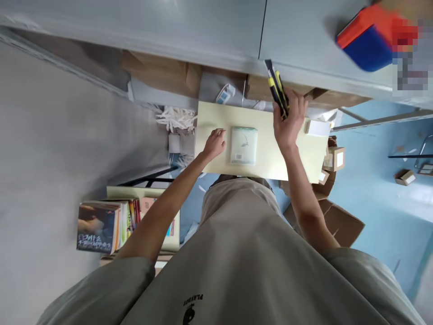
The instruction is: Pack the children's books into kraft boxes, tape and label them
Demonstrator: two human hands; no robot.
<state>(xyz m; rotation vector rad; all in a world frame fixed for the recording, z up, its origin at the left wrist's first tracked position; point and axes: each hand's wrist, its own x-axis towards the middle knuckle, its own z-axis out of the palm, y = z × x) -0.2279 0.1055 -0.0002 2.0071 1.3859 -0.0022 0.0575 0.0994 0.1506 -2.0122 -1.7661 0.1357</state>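
Note:
In the head view a pale book (244, 145) with a barcode on its cover lies flat on the light yellow tabletop (265, 158). Just left of it, above the tabletop, is my left hand (215, 143), its fingers loosely bent, thumb apart, with nothing visible in them. My right hand (291, 116) is closed around a black-and-yellow utility knife (278, 90), raised near the edge of the grey shelf above. The knife's far end points up and left, beyond the tabletop's far edge.
A grey shelf (203, 31) crosses the top, with a red-and-blue object (368, 38) on it. White paper strips (177, 118) hang left of the tabletop. A white box (318, 127) sits at its right end. Stacked books (101, 225) stand lower left; open cardboard boxes (341, 221) lie lower right.

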